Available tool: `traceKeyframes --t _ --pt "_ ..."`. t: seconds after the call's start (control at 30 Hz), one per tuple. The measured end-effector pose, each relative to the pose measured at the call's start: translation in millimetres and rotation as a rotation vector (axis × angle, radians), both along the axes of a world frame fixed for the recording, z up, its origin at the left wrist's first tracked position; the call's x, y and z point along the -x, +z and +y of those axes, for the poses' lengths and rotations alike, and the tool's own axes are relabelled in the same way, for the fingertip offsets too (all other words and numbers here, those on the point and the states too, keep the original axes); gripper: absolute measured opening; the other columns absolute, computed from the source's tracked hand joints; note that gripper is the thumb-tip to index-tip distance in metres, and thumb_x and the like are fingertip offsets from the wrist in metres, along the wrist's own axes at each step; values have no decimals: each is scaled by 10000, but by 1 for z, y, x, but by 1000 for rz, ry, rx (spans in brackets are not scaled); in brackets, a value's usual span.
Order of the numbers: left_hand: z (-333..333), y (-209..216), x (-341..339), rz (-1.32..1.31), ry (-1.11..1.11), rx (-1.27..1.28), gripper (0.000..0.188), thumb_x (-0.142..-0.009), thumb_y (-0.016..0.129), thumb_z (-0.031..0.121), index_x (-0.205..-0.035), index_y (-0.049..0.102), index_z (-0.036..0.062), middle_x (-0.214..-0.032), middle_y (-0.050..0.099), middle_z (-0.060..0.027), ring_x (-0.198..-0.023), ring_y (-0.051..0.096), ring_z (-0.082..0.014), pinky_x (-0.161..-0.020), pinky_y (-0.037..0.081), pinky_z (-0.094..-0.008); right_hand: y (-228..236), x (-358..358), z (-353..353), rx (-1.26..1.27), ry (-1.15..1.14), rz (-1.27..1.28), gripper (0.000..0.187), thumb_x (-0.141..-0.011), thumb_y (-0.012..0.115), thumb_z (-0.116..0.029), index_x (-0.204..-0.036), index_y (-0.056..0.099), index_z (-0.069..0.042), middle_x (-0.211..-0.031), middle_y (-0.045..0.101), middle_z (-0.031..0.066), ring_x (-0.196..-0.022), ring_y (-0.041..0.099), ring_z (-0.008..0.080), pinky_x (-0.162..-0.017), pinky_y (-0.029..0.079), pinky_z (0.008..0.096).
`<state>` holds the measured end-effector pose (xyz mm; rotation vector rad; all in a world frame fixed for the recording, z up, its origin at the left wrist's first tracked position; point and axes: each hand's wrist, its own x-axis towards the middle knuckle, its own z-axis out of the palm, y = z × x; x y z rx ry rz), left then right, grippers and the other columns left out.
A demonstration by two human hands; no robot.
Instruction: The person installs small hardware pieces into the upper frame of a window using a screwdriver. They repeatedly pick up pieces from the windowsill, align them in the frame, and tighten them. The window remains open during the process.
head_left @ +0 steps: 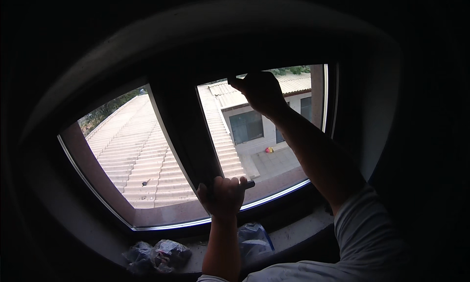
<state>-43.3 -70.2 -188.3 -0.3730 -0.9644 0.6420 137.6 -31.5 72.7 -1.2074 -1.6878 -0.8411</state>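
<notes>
Dark window frame (186, 120): two panes, thick upright between, in front of the person. To do it well, I'd keep the low grip firm, the high contact light, wrists straight, knuckles off the glass.
Sill (298, 233): runs below the frame, nearer the person.
Plastic bags (171, 255): on the sill, left of the left forearm; contents unclear.
Right hand (259, 91): raised near the right pane's top edge, fingers curled; backlit, can't tell if it pinches anything.
Left hand (223, 196): fist wrapped round the bar, low by the upright.
Dark bar (250, 184): inside left fist, end sticking out right.
</notes>
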Motion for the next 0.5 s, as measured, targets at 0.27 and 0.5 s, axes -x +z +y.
traceKeyframes --t 0.27,0.5 --pt "-79 37 22 1270 656 -300 684 -1030 351 604 -1142 715 36 -1052 739 -168 -998 701 -330 -906 537 -484 -32 -9 5 -264 376 283 237 -990 654 -225 -1105 575 -33 -548 558 12 -457 565 141 -479 492 288" --pt "-121 76 63 2087 1657 -662 223 -979 643 254 -878 642 55 -707 630 -40 -651 599 -125 -604 472 -280 -19 8 -18 -218 226 442 295 -1001 633 -353 -927 638 -67 -590 571 6 -495 565 124 -474 464 278"
